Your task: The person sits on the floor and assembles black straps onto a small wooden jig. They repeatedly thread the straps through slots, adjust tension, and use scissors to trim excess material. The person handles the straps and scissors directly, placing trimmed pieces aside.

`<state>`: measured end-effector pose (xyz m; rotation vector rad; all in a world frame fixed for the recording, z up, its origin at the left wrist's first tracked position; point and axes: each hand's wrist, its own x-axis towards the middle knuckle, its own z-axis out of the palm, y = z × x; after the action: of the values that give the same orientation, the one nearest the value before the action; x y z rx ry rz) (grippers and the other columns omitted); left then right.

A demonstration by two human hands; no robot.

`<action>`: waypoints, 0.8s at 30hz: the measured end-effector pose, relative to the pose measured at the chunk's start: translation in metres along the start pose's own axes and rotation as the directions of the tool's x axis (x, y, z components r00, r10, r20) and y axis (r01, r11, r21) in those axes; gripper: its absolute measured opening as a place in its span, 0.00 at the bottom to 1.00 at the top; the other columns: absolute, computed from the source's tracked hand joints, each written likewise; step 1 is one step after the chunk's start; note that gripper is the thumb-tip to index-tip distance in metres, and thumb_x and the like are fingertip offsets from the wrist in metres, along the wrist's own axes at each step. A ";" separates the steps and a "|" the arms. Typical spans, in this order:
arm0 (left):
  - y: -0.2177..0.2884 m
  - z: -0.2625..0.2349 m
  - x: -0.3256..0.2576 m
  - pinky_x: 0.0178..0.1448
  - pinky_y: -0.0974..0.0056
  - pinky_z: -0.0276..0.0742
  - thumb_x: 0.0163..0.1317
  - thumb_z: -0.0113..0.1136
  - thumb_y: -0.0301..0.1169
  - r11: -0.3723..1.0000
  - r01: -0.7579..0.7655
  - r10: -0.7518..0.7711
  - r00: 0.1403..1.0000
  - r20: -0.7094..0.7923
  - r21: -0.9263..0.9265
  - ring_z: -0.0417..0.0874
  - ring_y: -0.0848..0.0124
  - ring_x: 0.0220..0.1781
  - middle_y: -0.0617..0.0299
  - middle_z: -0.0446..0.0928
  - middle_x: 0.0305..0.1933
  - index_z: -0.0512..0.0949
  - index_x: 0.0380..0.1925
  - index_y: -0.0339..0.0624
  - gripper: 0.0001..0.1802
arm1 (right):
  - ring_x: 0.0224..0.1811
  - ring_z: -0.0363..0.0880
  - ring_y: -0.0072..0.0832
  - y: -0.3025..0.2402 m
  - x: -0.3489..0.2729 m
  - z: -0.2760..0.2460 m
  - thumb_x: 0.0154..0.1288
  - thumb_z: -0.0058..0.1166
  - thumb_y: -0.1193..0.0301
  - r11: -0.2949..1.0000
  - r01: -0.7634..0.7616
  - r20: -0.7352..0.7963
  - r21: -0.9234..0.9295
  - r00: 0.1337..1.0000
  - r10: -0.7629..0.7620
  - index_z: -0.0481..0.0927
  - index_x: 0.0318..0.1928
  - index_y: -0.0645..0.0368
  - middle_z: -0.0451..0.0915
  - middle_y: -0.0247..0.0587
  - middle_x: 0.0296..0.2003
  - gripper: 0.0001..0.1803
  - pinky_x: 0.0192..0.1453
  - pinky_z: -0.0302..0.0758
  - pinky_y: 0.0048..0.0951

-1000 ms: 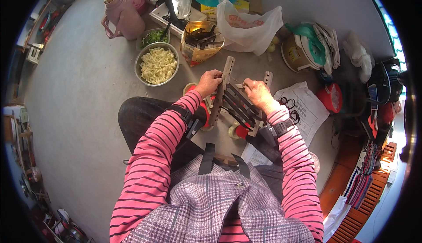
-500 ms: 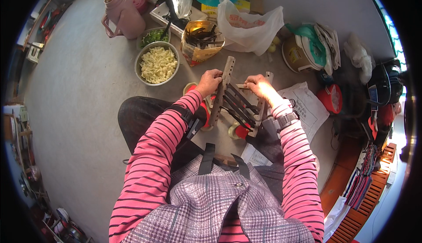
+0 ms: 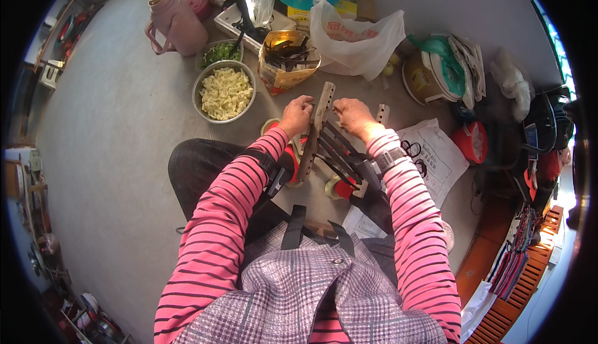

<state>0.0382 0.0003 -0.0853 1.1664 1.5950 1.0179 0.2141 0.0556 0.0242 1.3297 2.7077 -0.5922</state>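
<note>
Between my knees stands a rack of two pale wooden bars with rows of holes, the left bar [image 3: 316, 129] and the right bar [image 3: 382, 115]. Several dark strips [image 3: 336, 148] span the gap between them. My left hand [image 3: 295, 117] is closed at the outer side of the left bar, near its upper part. Just across that bar is my right hand [image 3: 354, 118], its fingers pinched close to the inner side. Whatever either hand holds is too small or hidden to name. Red-and-cream round pieces [image 3: 339, 188] sit under the rack.
Ahead stand a steel bowl of pale chopped food [image 3: 225, 92], a box of dark strips [image 3: 286, 64], a white plastic bag [image 3: 355, 39] and a pink thermos [image 3: 176, 23]. To the right are a tub [image 3: 430, 73], a white sack [image 3: 439, 157] and a red container [image 3: 468, 140].
My right hand has moved left from the right bar to the inner side of the left bar. My left hand stays beside the left bar with little change.
</note>
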 end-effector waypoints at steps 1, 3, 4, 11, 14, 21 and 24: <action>0.003 -0.001 0.000 0.56 0.56 0.74 0.59 0.56 0.31 0.999 0.001 -0.001 1.000 0.015 0.036 0.79 0.51 0.49 0.47 0.78 0.46 0.78 0.48 0.43 0.16 | 0.42 0.78 0.52 -0.004 0.001 0.005 0.61 0.48 0.70 1.000 0.021 -0.023 -0.023 1.000 -0.021 0.79 0.36 0.59 0.80 0.54 0.37 0.09 0.46 0.75 0.47; 0.009 -0.005 -0.001 0.58 0.54 0.71 0.59 0.57 0.32 0.980 -0.093 0.085 0.995 0.054 0.173 0.75 0.52 0.52 0.51 0.76 0.48 0.78 0.48 0.47 0.15 | 0.43 0.78 0.52 -0.008 0.004 0.010 0.61 0.49 0.69 0.999 0.044 -0.046 -0.020 0.998 -0.045 0.78 0.37 0.60 0.80 0.54 0.38 0.09 0.46 0.74 0.48; 0.013 -0.007 -0.003 0.59 0.54 0.70 0.59 0.57 0.32 0.963 -0.125 0.108 0.991 0.082 0.240 0.74 0.52 0.54 0.53 0.75 0.50 0.79 0.48 0.49 0.15 | 0.43 0.78 0.52 -0.009 0.004 0.011 0.61 0.49 0.69 0.999 0.044 -0.049 0.007 0.998 -0.044 0.78 0.37 0.61 0.80 0.54 0.39 0.09 0.47 0.74 0.47; 0.027 -0.024 -0.005 0.53 0.53 0.67 0.56 0.57 0.28 0.620 -0.358 0.341 0.924 0.171 0.698 0.70 0.62 0.57 0.63 0.75 0.46 0.81 0.36 0.49 0.08 | 0.48 0.77 0.51 0.010 -0.012 -0.010 0.59 0.57 0.67 0.967 -0.128 0.031 0.221 0.992 0.124 0.76 0.43 0.61 0.80 0.55 0.41 0.14 0.52 0.73 0.44; 0.021 -0.045 0.002 0.51 0.53 0.64 0.54 0.53 0.27 0.465 -0.342 0.327 0.924 0.200 0.817 0.70 0.66 0.55 0.68 0.75 0.43 0.81 0.33 0.52 0.10 | 0.49 0.77 0.51 0.016 -0.022 -0.017 0.59 0.57 0.68 0.972 -0.100 0.024 0.213 0.995 0.097 0.75 0.46 0.61 0.80 0.56 0.41 0.16 0.53 0.73 0.44; 0.012 -0.049 -0.004 0.56 0.47 0.63 0.55 0.55 0.30 0.372 -0.252 0.235 0.957 0.172 0.893 0.71 0.65 0.54 0.65 0.75 0.41 0.81 0.35 0.51 0.09 | 0.48 0.77 0.51 0.009 -0.028 -0.006 0.60 0.56 0.67 0.917 -0.210 0.110 0.340 0.977 0.184 0.75 0.46 0.61 0.80 0.57 0.41 0.16 0.53 0.73 0.45; 0.017 -0.035 -0.006 0.54 0.48 0.65 0.55 0.55 0.30 0.357 -0.411 0.434 0.868 0.241 0.839 0.73 0.64 0.53 0.61 0.75 0.43 0.77 0.37 0.45 0.09 | 0.48 0.77 0.52 0.006 -0.025 0.001 0.62 0.54 0.66 0.929 -0.205 0.051 0.307 0.979 0.199 0.75 0.45 0.60 0.80 0.58 0.41 0.14 0.52 0.72 0.46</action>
<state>0.0094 -0.0061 -0.0587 2.4026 1.9346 0.4097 0.2344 0.0400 0.0266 1.6356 2.4910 -1.0360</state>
